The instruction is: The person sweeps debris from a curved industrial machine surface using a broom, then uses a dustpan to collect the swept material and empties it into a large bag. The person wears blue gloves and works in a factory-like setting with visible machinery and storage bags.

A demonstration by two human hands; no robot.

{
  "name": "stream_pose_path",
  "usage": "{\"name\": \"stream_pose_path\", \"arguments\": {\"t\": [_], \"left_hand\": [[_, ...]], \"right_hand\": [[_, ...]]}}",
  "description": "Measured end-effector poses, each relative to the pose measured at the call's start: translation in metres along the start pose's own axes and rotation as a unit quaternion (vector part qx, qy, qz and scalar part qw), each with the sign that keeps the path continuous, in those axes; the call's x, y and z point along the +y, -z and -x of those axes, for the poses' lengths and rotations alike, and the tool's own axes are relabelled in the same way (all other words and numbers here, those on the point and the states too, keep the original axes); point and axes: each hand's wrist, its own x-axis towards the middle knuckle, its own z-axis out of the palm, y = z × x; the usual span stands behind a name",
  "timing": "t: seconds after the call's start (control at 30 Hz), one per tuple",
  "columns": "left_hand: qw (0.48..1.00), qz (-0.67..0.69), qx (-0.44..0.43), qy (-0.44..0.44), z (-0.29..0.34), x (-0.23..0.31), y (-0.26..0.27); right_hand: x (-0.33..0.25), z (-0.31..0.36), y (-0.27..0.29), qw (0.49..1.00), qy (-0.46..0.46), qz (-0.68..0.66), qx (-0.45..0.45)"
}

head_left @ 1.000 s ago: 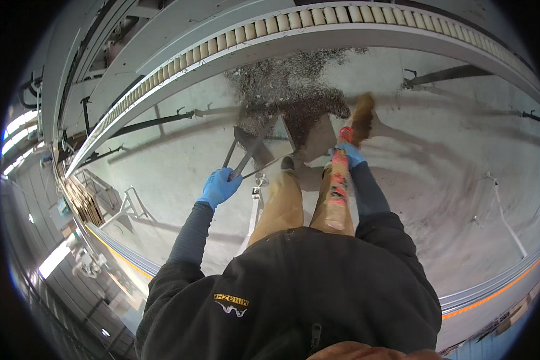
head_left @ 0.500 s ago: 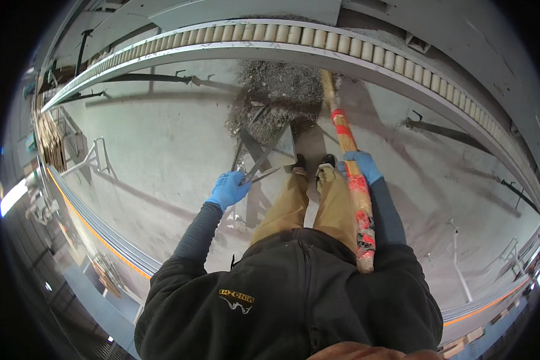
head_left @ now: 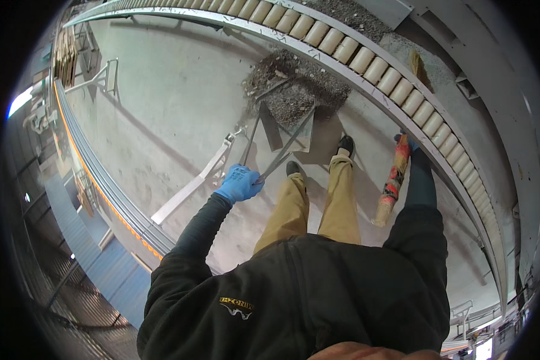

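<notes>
My left hand point(head_left: 240, 183), in a blue glove, is closed around the thin metal handle of a grey metal dustpan point(head_left: 303, 137). The dustpan rests on the floor in front of my feet, its far side against a heap of grey-brown scraps point(head_left: 315, 81). To the right, my gloved right hand point(head_left: 412, 143) grips a pole point(head_left: 393, 183) wrapped in tan and red tape, close to the roller conveyor. The pole's upper part passes out of sight under the conveyor. Beyond the rollers shows a yellow-brown brush-like tuft point(head_left: 420, 69), roughly in line with the pole.
A curved roller conveyor point(head_left: 347, 50) crosses above the scraps and runs down the right side. More debris point(head_left: 357, 18) lies beyond it. A white metal leg point(head_left: 192, 191) stands left of my left hand. Along the left runs a rail with an orange edge point(head_left: 96, 195).
My right hand has moved right and forward with the pole, whose far part is now under the conveyor. The dustpan has shifted forward against the scraps. The view has turned.
</notes>
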Motion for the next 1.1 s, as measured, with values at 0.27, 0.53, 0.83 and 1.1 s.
{"name": "stream_pose_path", "arguments": {"t": [0.27, 0.53, 0.83, 1.1], "left_hand": [[0.989, 0.003, -0.133, -0.064, 0.0, 0.006, -0.074], [0.988, 0.032, -0.146, -0.043, -0.035, 0.001, -0.127], [0.964, -0.106, -0.226, -0.093, -0.035, -0.055, -0.123], [0.967, -0.119, -0.168, -0.15, -0.108, -0.068, -0.05]], "right_hand": [[-0.009, -0.012, -0.1, 0.989, -0.031, -0.096, -0.111], [-0.047, 0.02, -0.148, 0.981, -0.046, -0.032, -0.184], [-0.046, 0.02, -0.156, 0.977, -0.051, -0.014, -0.207], [-0.031, 0.036, -0.196, 0.962, -0.018, 0.028, -0.27]]}}
